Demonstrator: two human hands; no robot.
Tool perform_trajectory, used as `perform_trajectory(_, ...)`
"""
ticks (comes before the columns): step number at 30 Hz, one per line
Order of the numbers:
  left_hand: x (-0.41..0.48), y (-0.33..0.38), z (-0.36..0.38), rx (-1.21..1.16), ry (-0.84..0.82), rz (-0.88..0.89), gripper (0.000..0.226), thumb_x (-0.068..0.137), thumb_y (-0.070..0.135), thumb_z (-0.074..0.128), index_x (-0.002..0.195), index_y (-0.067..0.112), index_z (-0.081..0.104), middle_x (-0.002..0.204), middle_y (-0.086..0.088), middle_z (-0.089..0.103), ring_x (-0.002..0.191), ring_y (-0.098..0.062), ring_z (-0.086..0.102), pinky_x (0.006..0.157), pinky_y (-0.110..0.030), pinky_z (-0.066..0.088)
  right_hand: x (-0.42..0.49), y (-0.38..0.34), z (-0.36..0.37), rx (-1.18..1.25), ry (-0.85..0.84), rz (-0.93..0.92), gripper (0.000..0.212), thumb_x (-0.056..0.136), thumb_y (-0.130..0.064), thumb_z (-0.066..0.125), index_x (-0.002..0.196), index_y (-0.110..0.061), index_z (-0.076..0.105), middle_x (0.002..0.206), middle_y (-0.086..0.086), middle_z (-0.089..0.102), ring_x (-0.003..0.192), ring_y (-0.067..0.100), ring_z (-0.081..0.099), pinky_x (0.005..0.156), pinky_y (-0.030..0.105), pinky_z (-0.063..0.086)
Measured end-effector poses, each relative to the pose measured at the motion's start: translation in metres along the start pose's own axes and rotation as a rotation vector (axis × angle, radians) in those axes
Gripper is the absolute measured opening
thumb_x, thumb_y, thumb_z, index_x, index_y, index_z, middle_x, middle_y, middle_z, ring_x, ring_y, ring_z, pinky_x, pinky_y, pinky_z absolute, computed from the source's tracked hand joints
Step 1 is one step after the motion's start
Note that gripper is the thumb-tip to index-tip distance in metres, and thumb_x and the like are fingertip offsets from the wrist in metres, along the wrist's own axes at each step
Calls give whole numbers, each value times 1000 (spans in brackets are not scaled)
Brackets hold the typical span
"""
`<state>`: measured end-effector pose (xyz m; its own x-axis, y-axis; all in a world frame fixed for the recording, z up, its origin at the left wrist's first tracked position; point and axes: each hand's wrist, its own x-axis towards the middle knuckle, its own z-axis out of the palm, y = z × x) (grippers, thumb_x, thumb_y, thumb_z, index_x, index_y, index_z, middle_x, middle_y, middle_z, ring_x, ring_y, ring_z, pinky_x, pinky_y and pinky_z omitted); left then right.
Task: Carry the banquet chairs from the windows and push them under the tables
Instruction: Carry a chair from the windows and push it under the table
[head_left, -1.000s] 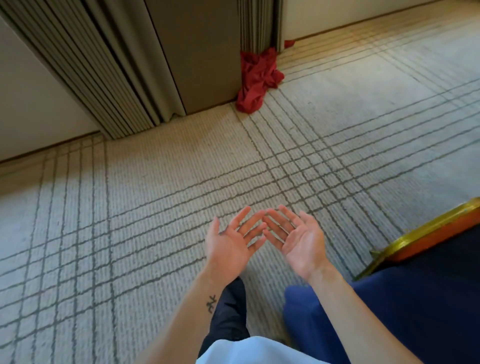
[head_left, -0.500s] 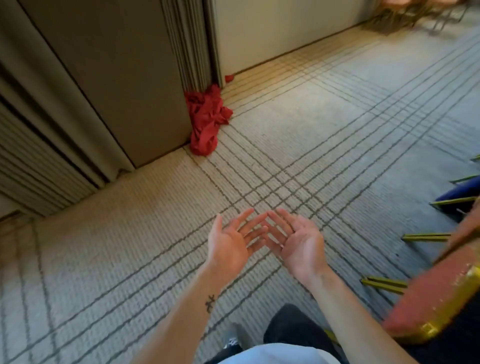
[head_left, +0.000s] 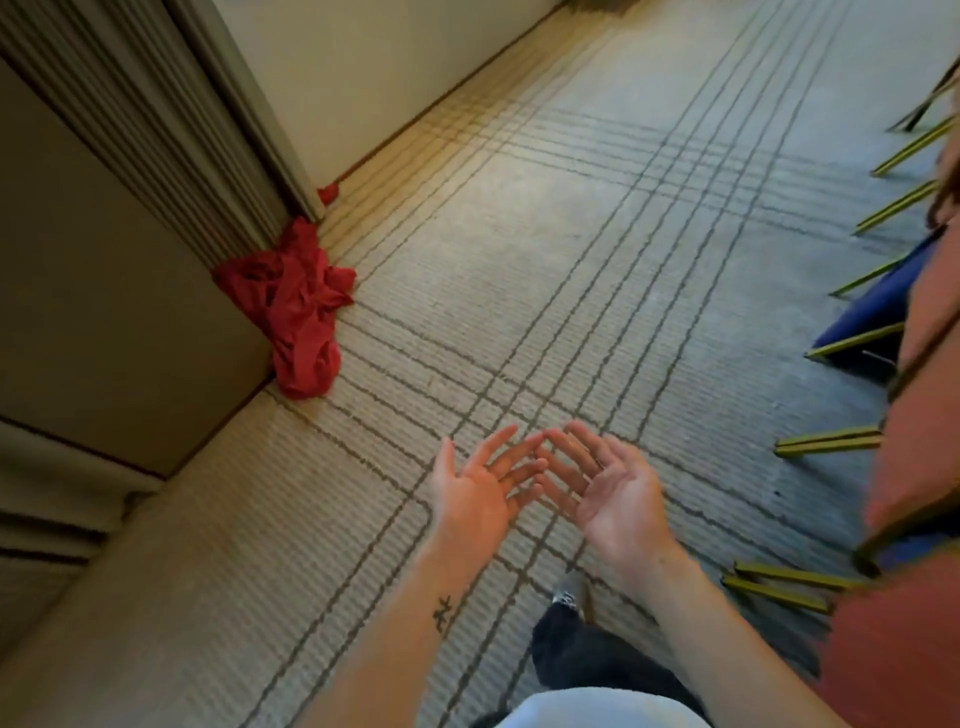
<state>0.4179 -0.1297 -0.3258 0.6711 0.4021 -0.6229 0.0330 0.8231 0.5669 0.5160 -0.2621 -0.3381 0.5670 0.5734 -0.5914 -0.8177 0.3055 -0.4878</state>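
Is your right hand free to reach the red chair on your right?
Probably yes: the right hand is open and empty, and the red chair, though blurred, stands close beside that forearm with only carpet between them.

You see a beige carpet (head_left: 545, 249) crossed by grey plaid lines, a crumpled red cloth (head_left: 296, 306), and gold-legged chairs (head_left: 841, 343) with blue seats.
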Motion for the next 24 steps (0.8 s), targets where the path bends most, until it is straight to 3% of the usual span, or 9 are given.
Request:
perform_trajectory(5,80,42,74,1,-55,-7,83,102,67,16,142,5,54,135,-24,64,119,-40,57,101,-49,41,73,-90,25,32,-7,-33,48,103,-37,42,137,-8,56,139,19,62,118,35,64,101,51,50)
perform_trajectory(13,194,110,135,0,-122,-11,81,103,67,15,144,9,53,139,-21,62,130,-41,55,117,-56,33,176,-177,78,8,-25,-53,50,104,-36,40,142,-6,53,137,18,64,128,37,59,109,54,45)
perform_trajectory(24,410,252,221,-6,-234,-78,78,104,64,17,143,7,52,137,-24,63,117,-39,61,106,-51,40,381,-293,182,-14,1,-130,50,102,-37,43,139,-6,56,139,18,62,114,33,64,105,52,47)
